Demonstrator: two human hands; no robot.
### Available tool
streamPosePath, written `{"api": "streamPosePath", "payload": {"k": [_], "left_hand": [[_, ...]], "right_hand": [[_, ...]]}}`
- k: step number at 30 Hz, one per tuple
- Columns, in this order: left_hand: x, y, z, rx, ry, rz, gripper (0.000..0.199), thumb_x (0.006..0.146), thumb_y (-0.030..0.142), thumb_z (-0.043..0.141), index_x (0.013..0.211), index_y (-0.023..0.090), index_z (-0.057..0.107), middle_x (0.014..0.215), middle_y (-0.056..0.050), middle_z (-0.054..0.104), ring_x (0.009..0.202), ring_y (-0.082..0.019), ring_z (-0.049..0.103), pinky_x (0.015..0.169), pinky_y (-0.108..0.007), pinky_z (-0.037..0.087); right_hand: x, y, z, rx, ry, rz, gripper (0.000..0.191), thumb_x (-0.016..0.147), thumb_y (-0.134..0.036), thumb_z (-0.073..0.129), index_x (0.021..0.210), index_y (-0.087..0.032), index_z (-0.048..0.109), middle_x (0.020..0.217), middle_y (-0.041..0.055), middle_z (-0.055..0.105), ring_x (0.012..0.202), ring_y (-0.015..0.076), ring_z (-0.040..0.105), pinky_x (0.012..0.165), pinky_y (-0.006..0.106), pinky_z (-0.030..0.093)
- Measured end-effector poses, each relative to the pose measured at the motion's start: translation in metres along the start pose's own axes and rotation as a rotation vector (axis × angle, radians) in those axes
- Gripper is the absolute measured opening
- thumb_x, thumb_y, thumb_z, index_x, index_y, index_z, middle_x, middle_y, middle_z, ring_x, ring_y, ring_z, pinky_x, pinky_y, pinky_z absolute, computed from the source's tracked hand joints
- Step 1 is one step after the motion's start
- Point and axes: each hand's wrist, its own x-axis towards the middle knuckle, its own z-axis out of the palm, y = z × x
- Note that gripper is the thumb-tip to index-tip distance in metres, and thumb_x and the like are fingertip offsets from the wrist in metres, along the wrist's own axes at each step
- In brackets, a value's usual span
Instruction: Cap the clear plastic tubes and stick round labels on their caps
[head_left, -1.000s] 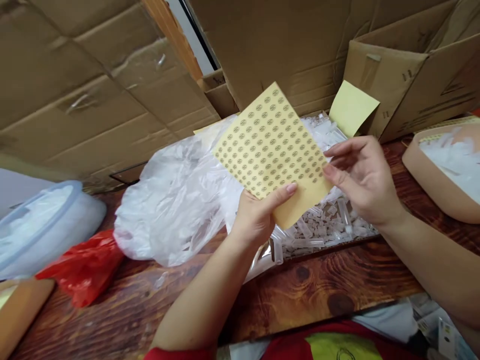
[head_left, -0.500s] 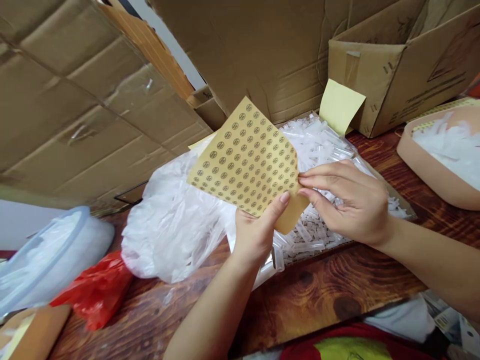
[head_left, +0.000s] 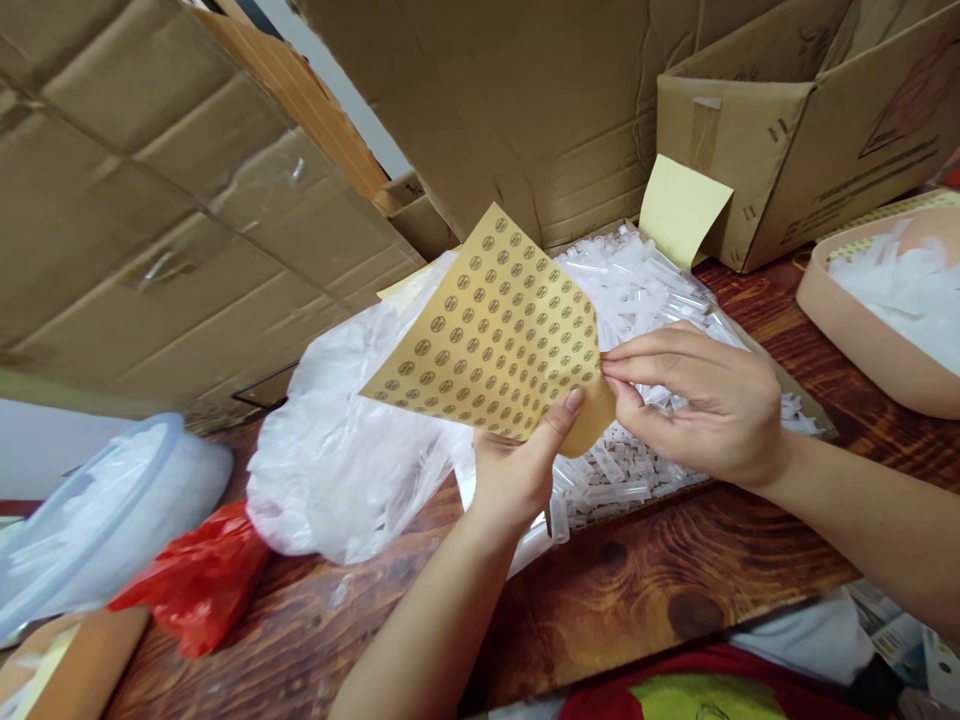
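A yellow sticker sheet (head_left: 495,330) printed with rows of small round black marks is held up at a tilt in the middle of the view. My left hand (head_left: 517,460) grips its lower edge, thumb on the printed face and fingers behind. At the sheet's right edge, my right hand (head_left: 690,400) pinches with thumb and forefinger; whether a loose sticker is between the fingertips I cannot tell. Behind and below the sheet lies a heap of small clear plastic tubes (head_left: 622,470) in a shallow cardboard tray, partly hidden by the sheet and hands.
Left of the tubes lies a white plastic bag (head_left: 337,450), with a red bag (head_left: 199,580) and a blue-rimmed tub (head_left: 172,470) beyond. Cardboard boxes (head_left: 735,150) stand behind. At right is a pinkish tray (head_left: 847,330) of white pieces. A blank yellow sheet (head_left: 679,210) leans near the box.
The sheet has tilted, its left corner swinging down and left and its fold shifting. My right hand has moved slightly right, still pinching at the edge.
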Motion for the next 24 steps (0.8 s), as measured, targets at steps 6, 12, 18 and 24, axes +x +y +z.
{"api": "streamPosePath", "payload": {"k": [6,12,18,24], "left_hand": [[0.001,-0.003,-0.001,0.025,-0.014,-0.017,0.045,0.072,0.042,0.090,0.109,0.021,0.076,0.099,-0.007,0.079,0.100,-0.025,0.076,0.096,-0.040,0.062],[0.000,-0.003,-0.001,0.011,-0.030,-0.036,0.043,0.073,0.040,0.089,0.110,0.023,0.075,0.099,-0.006,0.079,0.103,-0.026,0.075,0.099,-0.042,0.061],[0.002,-0.001,-0.001,-0.035,-0.057,-0.064,0.050,0.073,0.039,0.089,0.116,0.022,0.073,0.102,-0.007,0.078,0.103,-0.026,0.075,0.099,-0.041,0.060],[0.008,0.004,0.001,-0.124,-0.054,-0.111,0.057,0.069,0.037,0.091,0.120,0.022,0.070,0.106,-0.008,0.078,0.107,-0.028,0.074,0.097,-0.039,0.061]], "right_hand": [[-0.001,0.003,0.001,-0.077,-0.001,-0.055,0.019,0.084,-0.007,0.067,0.089,-0.025,0.072,0.089,0.0019,0.081,0.078,0.0194,0.077,0.072,0.036,0.058],[-0.001,0.002,0.001,-0.012,-0.010,0.071,0.021,0.085,-0.010,0.067,0.087,-0.030,0.073,0.088,-0.0008,0.080,0.079,0.0198,0.076,0.074,0.037,0.062],[-0.001,0.003,0.002,0.140,0.004,0.243,0.019,0.084,-0.011,0.069,0.083,-0.029,0.074,0.085,-0.0010,0.079,0.078,0.0183,0.075,0.076,0.035,0.064],[0.000,0.034,-0.001,0.530,-0.054,0.607,0.003,0.082,-0.024,0.079,0.079,-0.025,0.078,0.112,0.0040,0.079,0.105,0.0226,0.075,0.088,0.040,0.065]]}}
